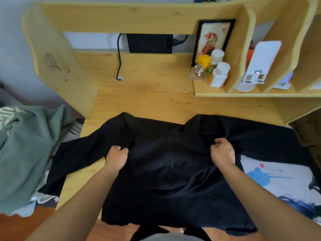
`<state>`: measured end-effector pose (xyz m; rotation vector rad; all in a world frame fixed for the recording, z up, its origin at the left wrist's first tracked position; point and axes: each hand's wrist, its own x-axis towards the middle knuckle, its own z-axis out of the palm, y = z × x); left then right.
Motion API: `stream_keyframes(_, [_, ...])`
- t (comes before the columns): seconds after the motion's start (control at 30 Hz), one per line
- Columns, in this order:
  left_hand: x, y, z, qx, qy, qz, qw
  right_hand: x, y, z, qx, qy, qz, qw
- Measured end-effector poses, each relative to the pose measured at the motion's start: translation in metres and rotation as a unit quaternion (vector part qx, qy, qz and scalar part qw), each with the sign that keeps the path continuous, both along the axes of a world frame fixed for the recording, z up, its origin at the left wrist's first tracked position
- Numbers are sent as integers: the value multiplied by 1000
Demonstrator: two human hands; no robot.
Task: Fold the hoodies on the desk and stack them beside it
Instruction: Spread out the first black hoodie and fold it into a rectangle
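While the black cotton hoodie [172, 164] is spread at the pale wooden desk's [144, 84] six o'clock edge, fabric is pinched by left hand [116, 158] and right hand [223, 153]; shoulders should be tensioned evenly before folding.

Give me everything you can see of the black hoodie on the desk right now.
The black hoodie, soft matte fabric, lies spread on the light wooden desk, sleeves out sideways, hem hanging over the near edge. A centre seam runs down it. The left hand and right hand each pinch fabric near the shoulders.
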<state>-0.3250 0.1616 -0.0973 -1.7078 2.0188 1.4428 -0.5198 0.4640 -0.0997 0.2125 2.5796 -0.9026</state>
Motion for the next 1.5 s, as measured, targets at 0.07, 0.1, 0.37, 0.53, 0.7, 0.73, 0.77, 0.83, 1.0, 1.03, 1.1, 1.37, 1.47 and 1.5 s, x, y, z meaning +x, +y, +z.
stream_keyframes(0.07, [-15,-19,-1,-91,7,-79,993,-10,-21,0,-11,15,69,997])
stream_keyframes(0.1, [-21,-29,-8,-114,3,-137,984,-13,-30,-2,3,-2,114,993])
stream_keyframes(0.37, [54,-55,-66,-194,-176,-404,877,69,-12,-35,222,6,298,929])
stream_keyframes(0.53, [62,-48,-36,-210,-195,-406,867,106,-5,-29,250,-4,298,921])
stream_keyframes(0.7, [-12,-43,-9,-135,-86,-257,953,33,-41,-7,74,11,68,995])
stream_keyframes(0.73, [-22,-41,-8,-70,-49,-194,977,18,-49,-2,53,-21,37,998])
stream_keyframes(0.77, [-30,-39,-6,-20,-36,-140,989,7,-57,1,53,-68,28,996])
stream_keyframes(0.83, [-40,-40,-9,20,-43,-95,994,-10,-68,-4,61,-158,43,985])
stream_keyframes(1.0, [-74,-59,-14,143,167,166,961,-64,-73,-27,-291,-197,-235,906])
stream_keyframes(1.03, [-80,-65,-16,166,230,211,935,-71,-69,-30,-379,-167,-282,865])
stream_keyframes(1.1, [-89,-68,-22,171,273,204,924,-73,-62,-34,-479,-120,-301,816])
stream_keyframes(1.37, [-93,-22,-44,-159,60,-203,964,-23,-75,-32,-88,47,-57,993])
stream_keyframes(1.47, [-97,-28,-47,-162,62,-183,968,-34,-85,-34,-59,-10,-61,996])
stream_keyframes(1.5, [-100,-32,-46,-154,98,-168,969,-41,-88,-34,-59,10,-52,997])
